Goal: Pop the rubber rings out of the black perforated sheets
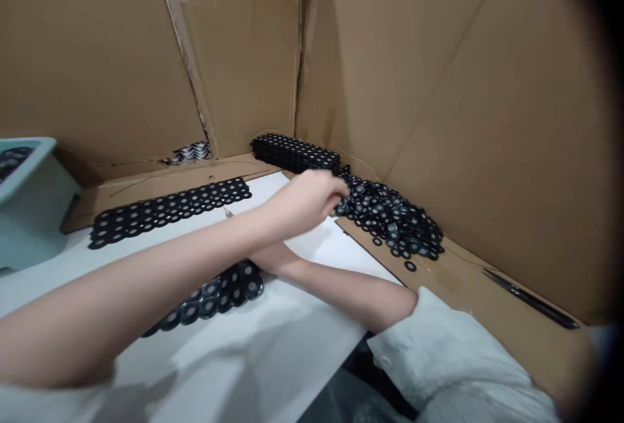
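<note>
My left hand [314, 197] reaches across my right arm to the edge of a loose pile of small black rings with pale centres [390, 215]. Its fingers are curled together, and whatever is between them is hidden. My right hand [270, 256] lies beneath my left forearm, with its fingers out of sight. A small pointed tip [228, 213] shows above the forearm; I cannot tell what it belongs to. Below the forearm, a sheet of joined black discs [209, 303] is partly covered. A second flat sheet of black discs [170, 210] lies farther back on the white board [312, 338].
A stack of black disc sheets [295, 152] sits in the cardboard corner. Black tweezers [531, 299] lie at right, by the cardboard wall [463, 98]. At left stands a pale green bin [34, 215] with dark pieces inside. One stray ring [410, 267] rests near the pile.
</note>
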The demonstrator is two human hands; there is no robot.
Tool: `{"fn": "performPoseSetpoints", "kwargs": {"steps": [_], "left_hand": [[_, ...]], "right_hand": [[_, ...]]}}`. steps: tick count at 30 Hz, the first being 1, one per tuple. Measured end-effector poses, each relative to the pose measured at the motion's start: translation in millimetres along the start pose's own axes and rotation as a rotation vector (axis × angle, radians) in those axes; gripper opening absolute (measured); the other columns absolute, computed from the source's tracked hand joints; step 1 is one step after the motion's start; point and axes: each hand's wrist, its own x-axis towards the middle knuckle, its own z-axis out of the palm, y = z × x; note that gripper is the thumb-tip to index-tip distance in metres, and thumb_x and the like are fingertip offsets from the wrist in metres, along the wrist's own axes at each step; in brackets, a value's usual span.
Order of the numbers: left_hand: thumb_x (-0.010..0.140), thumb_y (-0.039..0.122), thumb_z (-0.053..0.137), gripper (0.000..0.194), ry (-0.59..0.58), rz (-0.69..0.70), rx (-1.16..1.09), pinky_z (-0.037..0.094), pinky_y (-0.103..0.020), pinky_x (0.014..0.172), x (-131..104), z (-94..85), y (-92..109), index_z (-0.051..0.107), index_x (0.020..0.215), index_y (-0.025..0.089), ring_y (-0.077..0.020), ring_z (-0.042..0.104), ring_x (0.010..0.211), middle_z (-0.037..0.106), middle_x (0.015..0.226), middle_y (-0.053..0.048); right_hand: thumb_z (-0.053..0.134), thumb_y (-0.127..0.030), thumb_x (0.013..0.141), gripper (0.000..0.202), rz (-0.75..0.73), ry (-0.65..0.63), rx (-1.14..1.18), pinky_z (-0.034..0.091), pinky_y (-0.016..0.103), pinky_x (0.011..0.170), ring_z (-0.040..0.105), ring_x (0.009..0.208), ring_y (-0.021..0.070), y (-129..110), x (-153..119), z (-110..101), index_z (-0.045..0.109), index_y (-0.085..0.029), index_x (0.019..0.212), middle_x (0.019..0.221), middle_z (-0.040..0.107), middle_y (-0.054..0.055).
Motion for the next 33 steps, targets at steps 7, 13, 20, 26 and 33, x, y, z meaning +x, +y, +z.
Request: {"fn": "performPoseSetpoints", "kwargs": {"steps": [7, 13, 20, 26, 33], "left_hand": [[0.084, 0.026, 0.037, 0.037, 0.215, -0.025, 0.086, 0.039, -0.031, 0.089, 8.4, -22.8, -10.3, 0.049, 0.117, 0.018, -0.0170, 0.052, 0.103, 0.057, 0.115, -0.005], [0.083, 0.039, 0.036, 0.030, 0.147, -0.516, 0.317, 0.041, -0.032, 0.084, -131.9, -43.7, -51.1, 0.058, 0.096, 0.024, -0.0202, 0.056, 0.096, 0.062, 0.103, -0.001], [0.082, 0.045, 0.027, 0.047, -0.117, -0.727, 0.295, 0.033, -0.041, 0.095, -247.4, -3.4, -100.5, 0.045, 0.116, 0.016, -0.0267, 0.042, 0.115, 0.047, 0.125, -0.012], [0.081, 0.037, 0.035, 0.027, 0.013, -0.767, 0.179, 0.039, -0.038, 0.085, -250.5, 8.7, -88.7, 0.042, 0.100, 0.019, -0.0240, 0.051, 0.099, 0.054, 0.107, -0.009], [0.076, 0.019, 0.035, 0.012, 0.112, -0.833, 0.306, 0.038, -0.038, 0.075, -242.1, -7.5, -74.2, 0.041, 0.086, 0.022, -0.0241, 0.053, 0.081, 0.057, 0.084, -0.007]], "right_hand": [[0.046, -0.023, 0.064, 0.008, 0.055, 0.051, -0.030, 0.029, 0.021, 0.047, 0.041, 0.052, 0.0100, 12.0, 3.9, -0.4, 0.040, -0.019, 0.064, 0.057, 0.042, -0.005], [0.045, -0.019, 0.065, 0.005, 0.020, 0.006, -0.017, 0.031, 0.021, 0.050, 0.046, 0.057, 0.0113, 11.0, 3.8, -6.8, 0.044, -0.018, 0.070, 0.062, 0.048, -0.003], [0.045, -0.020, 0.070, 0.005, 0.091, -0.062, 0.091, 0.034, 0.021, 0.047, 0.050, 0.052, 0.0121, 17.4, 6.3, -4.9, 0.043, -0.019, 0.074, 0.059, 0.050, -0.003], [0.044, -0.022, 0.074, 0.006, 0.101, -0.053, 0.044, 0.030, 0.018, 0.040, 0.041, 0.041, 0.0076, 9.4, 1.9, -6.0, 0.039, -0.020, 0.075, 0.058, 0.048, -0.004], [0.043, -0.022, 0.077, 0.007, 0.115, -0.086, 0.144, 0.033, 0.017, 0.037, 0.041, 0.038, 0.0059, 6.3, 0.5, -1.8, 0.036, -0.020, 0.077, 0.057, 0.050, -0.005]]}}
